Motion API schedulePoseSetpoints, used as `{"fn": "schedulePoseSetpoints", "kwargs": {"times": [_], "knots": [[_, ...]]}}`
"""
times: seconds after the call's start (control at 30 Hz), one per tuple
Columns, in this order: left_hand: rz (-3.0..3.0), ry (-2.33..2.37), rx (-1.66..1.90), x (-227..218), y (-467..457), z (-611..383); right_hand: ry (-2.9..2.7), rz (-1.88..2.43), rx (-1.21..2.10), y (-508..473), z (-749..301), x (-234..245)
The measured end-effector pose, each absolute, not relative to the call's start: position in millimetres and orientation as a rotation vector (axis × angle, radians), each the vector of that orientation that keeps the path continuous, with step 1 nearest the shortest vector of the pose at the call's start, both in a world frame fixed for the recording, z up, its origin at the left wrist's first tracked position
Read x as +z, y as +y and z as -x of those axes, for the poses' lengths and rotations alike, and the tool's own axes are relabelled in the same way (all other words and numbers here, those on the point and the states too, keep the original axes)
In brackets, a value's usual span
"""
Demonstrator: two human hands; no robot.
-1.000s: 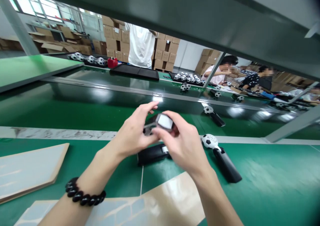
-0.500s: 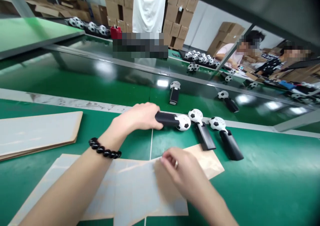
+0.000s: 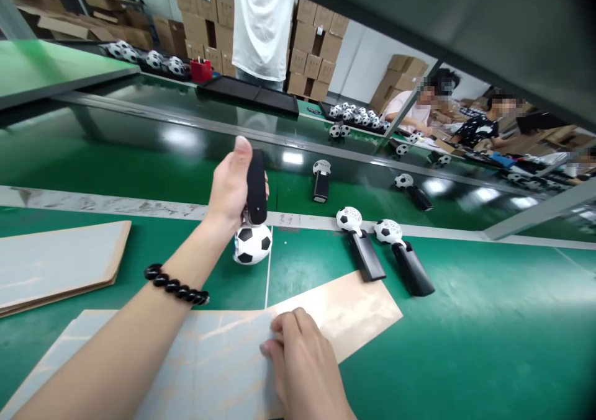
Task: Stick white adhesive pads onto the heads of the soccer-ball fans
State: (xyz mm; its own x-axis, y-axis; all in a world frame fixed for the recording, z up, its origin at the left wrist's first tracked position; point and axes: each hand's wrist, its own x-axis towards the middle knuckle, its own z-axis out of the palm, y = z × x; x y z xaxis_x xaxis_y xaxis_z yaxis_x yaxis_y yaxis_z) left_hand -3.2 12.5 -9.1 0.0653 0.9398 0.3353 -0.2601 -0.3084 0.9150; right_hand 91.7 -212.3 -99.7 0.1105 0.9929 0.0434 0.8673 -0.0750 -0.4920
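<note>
Your left grip (image 3: 230,187) held ball-headed device (image 3: 256,209), not yet laid; two others (image 3: 365,255) lay already rightward; right grip (image 3: 302,364) touched pale sheet (image 3: 218,352), pinch unclear.

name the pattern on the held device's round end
The round end is white with black patches; head view.

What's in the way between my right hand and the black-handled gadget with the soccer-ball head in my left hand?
Nothing visible. Between your right hand and the black-handled gadget with a black-and-white soccer-ball head in your left hand, there is only open space above the green tabletop and light-blue paper sheets.
</note>
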Motion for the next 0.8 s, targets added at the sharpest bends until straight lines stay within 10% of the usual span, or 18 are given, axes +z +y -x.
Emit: {"fn": "schedulePoseSetpoints", "kwargs": {"times": [0.33, 0.8], "knots": [[-0.562, 0.81, 1.268, 34.3, -6.3, -4.5, -1.724, 1.966, 0.766, -209.5, -97.1, -78.0], [-2.331, 0.394, 1.621, 32.5, -44.7, 2.9, -1.163, 1.224, 1.357, -174.3, -165.1, 40.9]]}}
